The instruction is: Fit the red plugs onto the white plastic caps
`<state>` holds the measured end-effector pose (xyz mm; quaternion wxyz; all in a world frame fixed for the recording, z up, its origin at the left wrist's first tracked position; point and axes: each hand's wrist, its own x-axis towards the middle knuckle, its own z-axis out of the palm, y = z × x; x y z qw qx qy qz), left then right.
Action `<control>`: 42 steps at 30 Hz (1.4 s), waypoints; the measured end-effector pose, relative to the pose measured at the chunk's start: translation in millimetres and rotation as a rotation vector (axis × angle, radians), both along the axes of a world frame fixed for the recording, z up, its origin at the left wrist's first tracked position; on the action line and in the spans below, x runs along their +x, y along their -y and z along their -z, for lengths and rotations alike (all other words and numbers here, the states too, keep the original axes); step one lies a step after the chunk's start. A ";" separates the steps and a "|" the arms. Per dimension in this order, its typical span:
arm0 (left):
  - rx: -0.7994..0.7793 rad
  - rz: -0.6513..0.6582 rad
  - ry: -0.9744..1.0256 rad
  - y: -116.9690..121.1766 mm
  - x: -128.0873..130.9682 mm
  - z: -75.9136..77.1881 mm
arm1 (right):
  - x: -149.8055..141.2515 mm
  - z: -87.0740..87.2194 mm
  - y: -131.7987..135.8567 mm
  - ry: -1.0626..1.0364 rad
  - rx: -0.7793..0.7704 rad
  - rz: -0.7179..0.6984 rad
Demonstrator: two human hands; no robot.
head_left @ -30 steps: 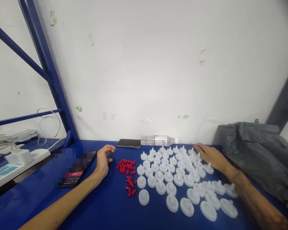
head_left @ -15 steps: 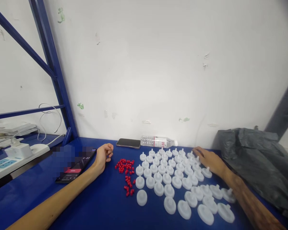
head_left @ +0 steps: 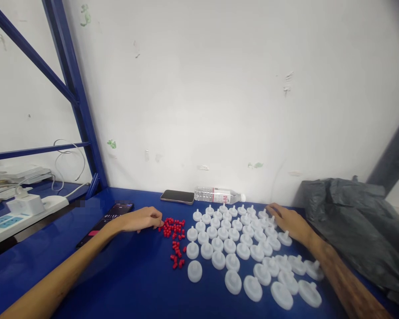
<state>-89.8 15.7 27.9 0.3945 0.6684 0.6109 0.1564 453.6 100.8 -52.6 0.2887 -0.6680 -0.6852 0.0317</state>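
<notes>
My left hand is palm down at the left edge of a loose pile of small red caps. Its fingers are bent together, with the tips at the outermost caps; whatever lies between them is hidden. Rows of white round plastic discs with short spouts cover the table to the right of the caps. At the far right side of these discs rests my right hand, fingers stretched forward and lying low beside the back discs. I see nothing held in it, though its underside is hidden.
Against the wall lie a dark phone and a clear water bottle on its side. Another phone sits partly behind my left forearm. A grey plastic bag is at the right, a power strip at the left.
My left hand has moved right and turned palm down, from beside the phone to the edge of the red caps. My right hand has stayed at the white discs.
</notes>
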 end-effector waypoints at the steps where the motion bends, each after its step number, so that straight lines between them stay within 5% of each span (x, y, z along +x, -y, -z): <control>1: 0.011 0.017 0.004 0.6 0.4 -0.7 | -1.0 -2.1 1.2 0.000 -0.042 -0.017; 13: 0.185 0.038 0.151 1.6 12.2 -7.5 | -4.7 -23.3 16.0 -0.222 -0.158 -0.140; 22: 0.184 -0.067 0.145 -9.7 -5.6 13.8 | -16.2 -36.2 27.4 -0.412 -0.078 -0.218; 29: 0.520 -0.154 0.154 -13.5 10.9 18.5 | -23.0 -39.5 26.3 -0.402 -0.074 -0.193; 42: 0.924 -0.058 0.097 5.8 41.5 18.1 | -26.9 -33.5 20.4 -0.441 -0.019 -0.198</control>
